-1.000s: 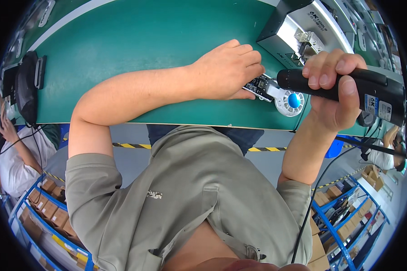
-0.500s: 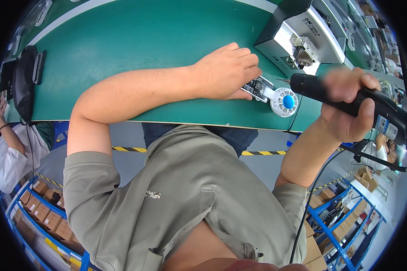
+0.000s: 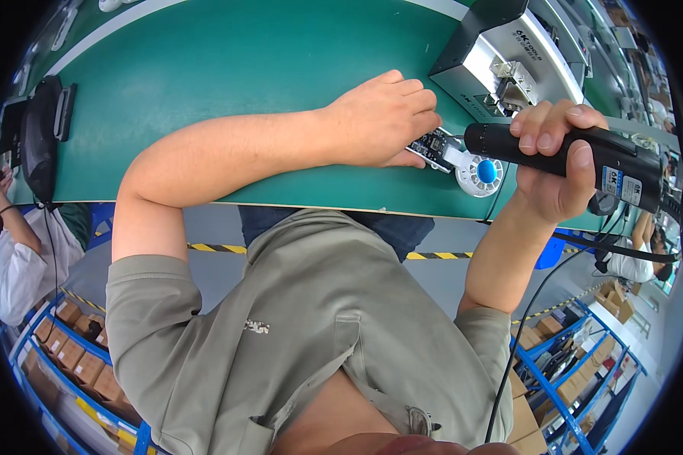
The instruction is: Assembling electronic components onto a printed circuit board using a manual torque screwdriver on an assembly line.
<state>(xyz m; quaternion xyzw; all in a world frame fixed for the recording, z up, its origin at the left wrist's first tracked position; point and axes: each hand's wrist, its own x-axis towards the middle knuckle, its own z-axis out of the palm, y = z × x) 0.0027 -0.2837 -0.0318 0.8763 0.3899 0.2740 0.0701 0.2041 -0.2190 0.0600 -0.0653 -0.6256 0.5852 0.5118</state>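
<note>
My left hand (image 3: 387,120) is closed on the near side of a small white device that looks like a handheld fan, pressing it to the green tabletop. Its round, slotted head (image 3: 478,178) has a blue centre and points to the right. A dark circuit board (image 3: 435,145) lies exposed in its handle, partly covered by my fingers. My right hand (image 3: 558,155) wraps round a black electric screwdriver (image 3: 497,141), held nearly level. The bit points left, at the board's right end by the fan head; whether it touches a screw I cannot tell.
A silver and black screw feeder (image 3: 478,72) stands behind the screwdriver. A black object (image 3: 44,144) with a cable lies at the table's left end. Thin cables hang on the right. Blue racks (image 3: 561,394) with cartons stand behind me; another person (image 3: 34,265) sits at far left.
My right hand has moved the screwdriver left, bringing its bit from beside the fan to over the board. My left hand and the fan have barely moved.
</note>
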